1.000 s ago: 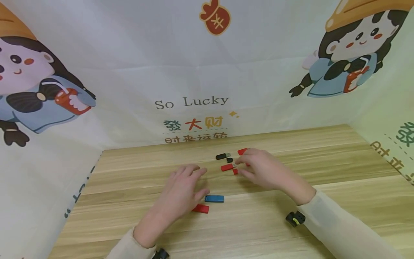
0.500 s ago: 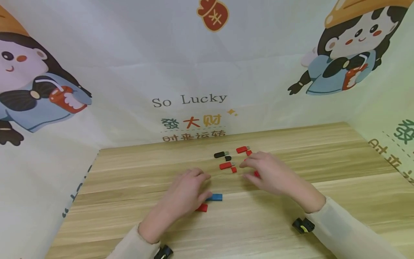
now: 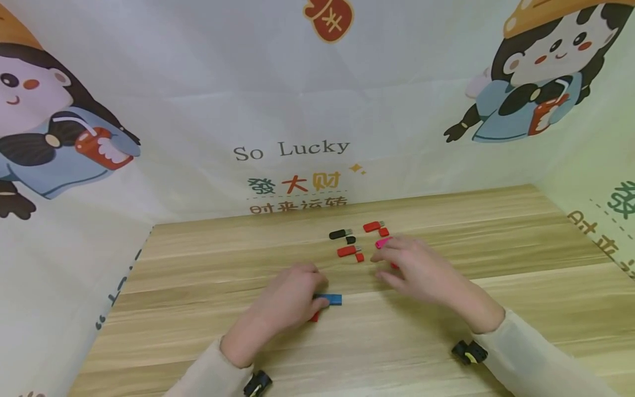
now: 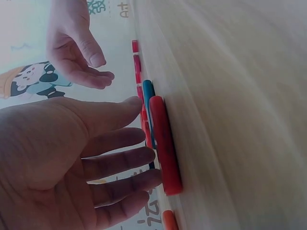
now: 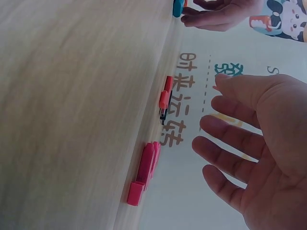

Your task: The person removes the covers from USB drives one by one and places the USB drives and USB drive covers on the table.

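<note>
My left hand reaches low over the table, its thumb overlapping a blue USB stick in the head view. In the left wrist view its fingers are spread and slightly bent, with the fingertips right at the blue stick and a red stick in front of it. The left hand hides most of that red stick in the head view. My right hand hovers with relaxed fingers and holds nothing. Under and beside it lie a pink USB stick and a red piece, both partly covered.
Farther back lie an uncapped black USB stick with its cap, and two uncapped red sticks with small red caps. An orange piece shows near my left fingers. A printed cloth closes off the table's back and sides.
My left hand has moved slightly right and closer over the blue stick, covering more of the red one. The right hand has drawn back toward me and right, uncovering the far red stick and the pink one.
</note>
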The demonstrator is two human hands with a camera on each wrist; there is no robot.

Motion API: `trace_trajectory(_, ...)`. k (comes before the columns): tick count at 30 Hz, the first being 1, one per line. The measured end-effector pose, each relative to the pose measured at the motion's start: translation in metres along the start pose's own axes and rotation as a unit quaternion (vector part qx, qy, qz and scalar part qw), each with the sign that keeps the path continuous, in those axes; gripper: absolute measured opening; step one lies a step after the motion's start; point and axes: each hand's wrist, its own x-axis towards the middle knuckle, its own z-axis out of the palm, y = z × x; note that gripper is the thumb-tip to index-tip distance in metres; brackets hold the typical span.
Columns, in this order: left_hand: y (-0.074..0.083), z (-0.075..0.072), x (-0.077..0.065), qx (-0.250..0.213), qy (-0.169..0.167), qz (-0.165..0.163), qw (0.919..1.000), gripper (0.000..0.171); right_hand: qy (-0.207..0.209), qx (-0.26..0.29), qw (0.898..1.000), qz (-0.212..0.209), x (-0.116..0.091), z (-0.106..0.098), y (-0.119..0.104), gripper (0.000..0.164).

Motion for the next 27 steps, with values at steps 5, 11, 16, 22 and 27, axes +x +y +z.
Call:
trace_trajectory(5,0.0021,0.0009,0.0023,0.003,-0.012,-0.001,0.9999,0.027,0.0,0.001,1.0,0.006,-0.002,0.0005,-0.0024,0.027)
trace_trajectory(11,0.0048,0.0017,0.0034,-0.003,-0.02,-0.006,0.9998,0.017,-0.001,0.0,1.0,0.007,-0.0037,0.0019,-0.0036,0.027)
trace_trajectory(16,0.0049,0.0042,0.0042,-0.007,-0.017,-0.008,0.9998,0.012,0.003,-0.002,1.0,0.004,-0.0042,0.0016,-0.005,0.027)
trace_trajectory(22,0.0043,0.0067,0.0059,-0.027,-0.012,-0.02,0.9994,0.01,0.003,-0.003,1.0,0.001,-0.0043,0.0013,-0.0062,0.027)
trace_trajectory(27,0.005,0.0059,0.0066,-0.061,-0.015,-0.035,0.9974,0.016,0.007,-0.005,1.0,-0.002,-0.0034,0.0016,-0.0072,0.027)
